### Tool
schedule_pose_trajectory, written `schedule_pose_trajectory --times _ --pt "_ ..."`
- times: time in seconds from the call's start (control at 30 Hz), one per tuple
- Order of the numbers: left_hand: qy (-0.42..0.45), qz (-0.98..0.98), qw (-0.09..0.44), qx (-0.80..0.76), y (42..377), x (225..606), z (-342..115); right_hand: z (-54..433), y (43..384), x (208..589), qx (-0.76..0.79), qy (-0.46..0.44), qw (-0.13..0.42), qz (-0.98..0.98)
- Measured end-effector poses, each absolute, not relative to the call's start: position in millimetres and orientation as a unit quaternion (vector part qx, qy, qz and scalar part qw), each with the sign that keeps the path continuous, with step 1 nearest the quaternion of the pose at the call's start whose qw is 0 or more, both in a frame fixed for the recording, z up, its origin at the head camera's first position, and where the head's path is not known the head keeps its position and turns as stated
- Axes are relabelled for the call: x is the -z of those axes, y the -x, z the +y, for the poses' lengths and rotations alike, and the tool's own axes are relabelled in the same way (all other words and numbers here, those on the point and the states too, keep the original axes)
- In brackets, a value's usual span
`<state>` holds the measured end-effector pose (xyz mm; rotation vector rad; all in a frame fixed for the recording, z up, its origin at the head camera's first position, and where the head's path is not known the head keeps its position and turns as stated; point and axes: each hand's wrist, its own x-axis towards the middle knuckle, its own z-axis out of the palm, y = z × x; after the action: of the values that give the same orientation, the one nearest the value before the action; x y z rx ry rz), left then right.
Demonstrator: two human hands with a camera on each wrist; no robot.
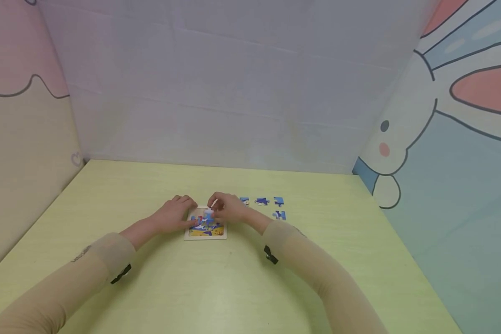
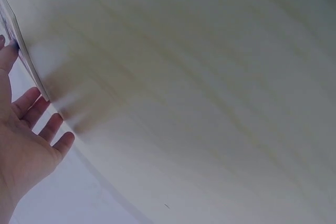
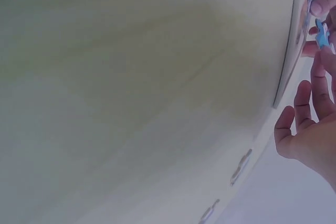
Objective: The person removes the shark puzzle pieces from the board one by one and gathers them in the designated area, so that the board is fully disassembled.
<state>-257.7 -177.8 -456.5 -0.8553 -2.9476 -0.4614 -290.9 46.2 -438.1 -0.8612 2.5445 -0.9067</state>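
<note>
- A puzzle piece [image 1: 209,214], light blue and white, is over the wooden puzzle tray [image 1: 205,238], near the middle and toward the tray's far edge.
- The right hand [image 1: 230,208] pinches this piece between thumb and fingertips, at the piece's right side in the head view; its outer fingers are bent and hold nothing. In the right wrist view the piece stands tilted at the fingertips, just off the tray's face; whether any part of it touches the tray cannot be told.
- The tray lies flat, its near part filled with joined pieces in yellow, blue and white. Bare wood shows toward its far left corner.
- The left hand [image 1: 173,216] is at the tray's left edge, thumb laid over the rim onto the picture, the other fingers loosely bent about the far left corner. It holds no piece.
- Four loose pieces lie right of the tray: a partly covered piece [image 1: 244,201] just beyond the right hand, a dark blue piece [image 1: 262,201] beside it, then a blue piece [image 1: 279,201], and a blue-and-white piece [image 1: 279,215] nearer the person.
- All rest on the pale yellow-green tabletop [image 1: 234,287], nearer its far edge, with the tray left of centre.
- Beige sleeves [image 1: 330,273] cover both forearms.
</note>
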Motion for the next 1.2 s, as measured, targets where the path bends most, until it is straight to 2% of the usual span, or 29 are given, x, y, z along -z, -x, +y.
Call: schedule_pose_trajectory --times 0.37,0.67,1.2 --pt "0.279 -0.950 0.025 0.142 254.9 458.2 -177.7 84.7 286.2 408.6 0.294 0.301 0.124 0.899" --pt "0.288 -0.945 -0.017 0.153 256.4 454.3 -185.2 133.7 283.4 394.6 0.287 0.293 0.111 0.905" --pt "0.310 -0.936 -0.045 0.160 259.9 457.9 -195.4 184.9 301.0 419.8 0.289 0.232 0.136 0.919"
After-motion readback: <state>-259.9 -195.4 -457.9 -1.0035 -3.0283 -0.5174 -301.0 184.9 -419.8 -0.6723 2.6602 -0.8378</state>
